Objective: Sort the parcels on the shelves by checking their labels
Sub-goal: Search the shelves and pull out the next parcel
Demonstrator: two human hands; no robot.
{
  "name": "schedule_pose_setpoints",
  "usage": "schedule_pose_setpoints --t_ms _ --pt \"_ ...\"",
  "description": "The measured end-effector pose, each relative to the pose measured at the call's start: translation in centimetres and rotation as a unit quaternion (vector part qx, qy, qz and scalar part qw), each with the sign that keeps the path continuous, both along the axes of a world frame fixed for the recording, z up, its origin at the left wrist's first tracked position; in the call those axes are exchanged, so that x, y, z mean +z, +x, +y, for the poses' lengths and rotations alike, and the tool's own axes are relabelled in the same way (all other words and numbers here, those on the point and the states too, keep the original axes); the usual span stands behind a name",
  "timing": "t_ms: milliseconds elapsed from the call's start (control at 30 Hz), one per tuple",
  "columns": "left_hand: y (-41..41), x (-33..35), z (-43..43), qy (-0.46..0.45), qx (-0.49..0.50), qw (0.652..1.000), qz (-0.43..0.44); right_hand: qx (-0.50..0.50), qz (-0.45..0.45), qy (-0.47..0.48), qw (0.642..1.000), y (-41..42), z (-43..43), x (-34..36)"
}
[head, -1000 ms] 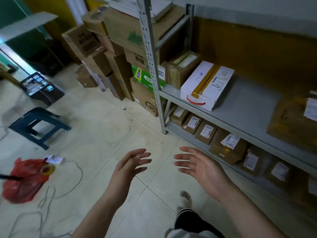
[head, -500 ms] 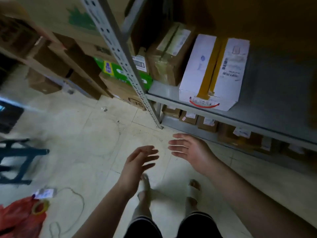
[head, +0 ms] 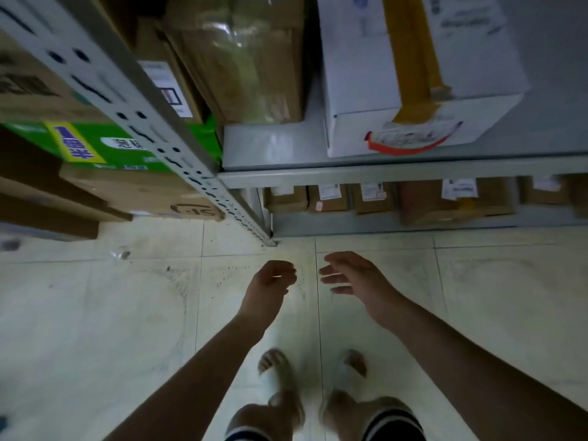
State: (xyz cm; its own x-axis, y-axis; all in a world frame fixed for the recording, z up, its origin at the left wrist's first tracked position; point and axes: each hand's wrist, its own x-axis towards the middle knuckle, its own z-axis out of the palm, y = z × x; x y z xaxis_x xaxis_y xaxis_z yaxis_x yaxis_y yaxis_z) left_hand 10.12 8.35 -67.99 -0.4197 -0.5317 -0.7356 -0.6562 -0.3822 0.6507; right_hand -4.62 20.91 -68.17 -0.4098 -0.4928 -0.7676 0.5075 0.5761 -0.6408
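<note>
Fingers (head: 288, 271) of left hand (head: 270, 283), right hand (head: 359, 278) empty before shelf (head: 381, 178)

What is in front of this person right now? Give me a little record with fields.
place: metal rack on a tiled floor
upper shelf: white box with yellow tape, brown carton beside it
lower shelf: row of small brown parcels, labelled
left hand: loosely curled, holds nothing
right hand: open, holds nothing

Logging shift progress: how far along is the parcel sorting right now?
Done: nothing shows as sorted. In hand: nothing; the left hand and right hand hang empty over the floor before the shelf. Remaining: the white box above and the labelled brown parcels on the bottom level await checking.
</note>
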Motion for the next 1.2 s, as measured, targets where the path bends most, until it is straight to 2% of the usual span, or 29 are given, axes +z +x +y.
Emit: schedule_pose_setpoints --t_ms 133,200,300,400,467,567,633,700,767,867,933,1033,1100,1200 --pt "-2.6 -9.8 -2.5 -0.057 -0.022 0.998 -0.014 -0.006 0.039 0.016 0.999 -1.5 -2.7 -9.7" --pt "-4.7 -14.5 -4.2 -0.132 -0.055 0.989 -0.029 0.001 0.064 0.028 0.998 -3.1 -4.8 -14.9" --pt "-8.1 -21.2 -7.4 -0.300 -0.159 0.939 -0.052 0.047 0.158 0.042 0.985 -6.0 -8.7 -21.6" --pt "-11.4 -26.4 -11.0 -0.374 -0.182 0.907 -0.064 0.058 0.226 0.002 0.972 -8.5 -13.3 -25.9" --pt "-13.1 -29.3 -13.4 -0.373 -0.145 0.915 -0.057 0.076 0.262 -0.005 0.962 -9.7 -16.4 -28.6" --pt "-14.7 -31.6 -15.1 -0.313 -0.056 0.948 -0.029 0.097 0.278 -0.009 0.956 -10.0 -19.4 -31.7" --pt "-15.1 -31.8 -15.2 -0.308 -0.029 0.951 -0.013 0.090 0.291 -0.004 0.952 -10.1 -20.0 -32.7" --pt "-14.6 -31.0 -14.9 -0.327 -0.014 0.945 0.022 0.055 0.286 -0.028 0.956 -9.7 -19.4 -32.0" --pt "-13.2 -29.7 -13.4 -0.374 -0.035 0.924 0.075 0.023 0.294 -0.075 0.952 -9.5 -17.9 -30.4" --pt "-10.8 -27.3 -10.0 -0.407 -0.017 0.896 0.176 0.002 0.353 -0.125 0.927 -8.5 -14.4 -26.9" --pt "-9.5 -26.1 -7.9 -0.379 0.062 0.893 0.235 -0.030 0.374 -0.150 0.915 -7.4 -11.6 -25.3" --pt "-8.2 -25.5 -5.3 -0.285 0.169 0.910 0.249 -0.110 0.399 -0.165 0.895 -5.0 -7.3 -24.8" --pt "-7.5 -26.1 -3.5 -0.272 0.167 0.918 0.236 -0.147 0.403 -0.170 0.887 -3.8 -5.3 -25.2" --pt "-7.1 -26.3 -1.9 -0.264 0.157 0.914 0.266 -0.184 0.382 -0.184 0.887 -3.5 -3.3 -25.3"
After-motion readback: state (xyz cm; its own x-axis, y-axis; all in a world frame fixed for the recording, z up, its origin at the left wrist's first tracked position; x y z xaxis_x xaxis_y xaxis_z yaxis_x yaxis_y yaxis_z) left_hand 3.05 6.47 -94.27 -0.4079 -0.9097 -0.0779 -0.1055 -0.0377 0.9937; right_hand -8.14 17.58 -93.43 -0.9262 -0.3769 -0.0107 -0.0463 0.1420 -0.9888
